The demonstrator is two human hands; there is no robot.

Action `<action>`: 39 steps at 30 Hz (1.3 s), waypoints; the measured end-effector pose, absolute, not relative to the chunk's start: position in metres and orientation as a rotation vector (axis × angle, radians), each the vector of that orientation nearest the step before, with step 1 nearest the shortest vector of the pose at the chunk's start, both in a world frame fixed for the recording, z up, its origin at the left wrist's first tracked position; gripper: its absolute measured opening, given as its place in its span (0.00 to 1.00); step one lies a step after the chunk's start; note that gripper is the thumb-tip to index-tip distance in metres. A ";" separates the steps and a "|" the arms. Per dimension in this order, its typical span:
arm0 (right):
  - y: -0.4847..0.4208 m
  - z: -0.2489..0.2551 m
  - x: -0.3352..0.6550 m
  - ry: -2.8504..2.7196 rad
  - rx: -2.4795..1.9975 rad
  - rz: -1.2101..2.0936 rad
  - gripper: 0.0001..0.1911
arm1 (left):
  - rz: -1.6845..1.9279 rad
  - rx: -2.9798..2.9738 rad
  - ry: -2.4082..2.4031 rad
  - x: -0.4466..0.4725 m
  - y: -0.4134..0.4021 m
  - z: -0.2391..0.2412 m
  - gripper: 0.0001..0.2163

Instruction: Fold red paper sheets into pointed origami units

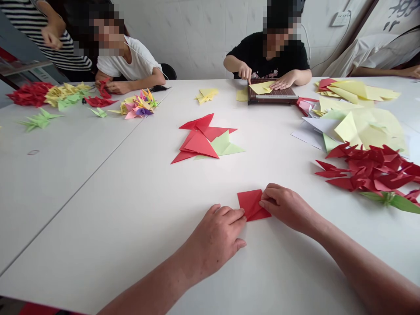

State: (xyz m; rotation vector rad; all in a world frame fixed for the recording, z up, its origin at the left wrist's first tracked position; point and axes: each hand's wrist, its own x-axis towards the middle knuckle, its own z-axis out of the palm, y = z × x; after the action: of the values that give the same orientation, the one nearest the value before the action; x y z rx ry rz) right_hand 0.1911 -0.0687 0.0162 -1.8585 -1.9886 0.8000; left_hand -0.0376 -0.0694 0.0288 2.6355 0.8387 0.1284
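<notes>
A small square of folded red origami paper (251,202) lies on the white table, with a diagonal crease or flap across it. My right hand (288,206) pinches the paper at its right side between thumb and fingers. Against the lower left corner rest the fingertips of my left hand (219,231), its fingers stretched out and its thumb apart on the table. Beyond my hands sits a loose group of red folded triangles (200,142), partly over a light green folded piece (226,144).
At right are a heap of red folded pieces (370,170) and stacked yellow sheets (383,127). Across the table, a person in black (252,57) handles yellow paper on a paper cutter (272,97). A person in white (138,59) sits near colourful paper cranes (141,105).
</notes>
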 end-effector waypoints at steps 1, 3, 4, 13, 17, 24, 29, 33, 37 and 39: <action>-0.069 0.016 0.190 -1.981 -1.878 0.798 0.11 | 0.131 2.628 0.835 -0.038 -0.069 0.029 0.11; -0.069 0.016 0.188 -1.970 -1.918 0.784 0.11 | 0.141 2.620 0.830 -0.039 -0.069 0.030 0.11; -0.069 0.016 0.188 -1.968 -1.935 0.775 0.11 | 0.143 2.620 0.828 -0.040 -0.069 0.030 0.12; -0.069 0.014 0.183 -1.995 -1.975 0.663 0.14 | 0.192 2.709 0.800 -0.042 -0.070 0.027 0.12; -0.069 0.013 0.182 -2.020 -1.993 0.626 0.13 | 0.198 2.732 0.797 -0.043 -0.070 0.026 0.12; -0.070 0.010 0.180 -2.039 -2.014 0.573 0.13 | 0.180 2.761 0.798 -0.042 -0.071 0.026 0.12; -0.070 0.009 0.179 -2.048 -2.028 0.564 0.14 | 0.097 2.755 0.806 -0.040 -0.072 0.028 0.12; -0.070 0.009 0.178 -2.050 -2.037 0.554 0.14 | 0.102 2.757 0.810 -0.039 -0.072 0.028 0.10; -0.070 0.009 0.177 -2.047 -2.057 0.548 0.14 | 0.132 2.760 0.816 -0.039 -0.072 0.028 0.10; -0.070 0.009 0.176 -2.045 -2.078 0.560 0.14 | 0.135 2.763 0.814 -0.039 -0.072 0.028 0.10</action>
State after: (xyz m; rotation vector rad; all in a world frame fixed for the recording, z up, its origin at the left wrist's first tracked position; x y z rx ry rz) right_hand 0.1760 -0.0697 0.0094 -2.0784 -2.0450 0.5595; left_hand -0.0392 -0.0723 0.0278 2.7625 0.8143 0.1345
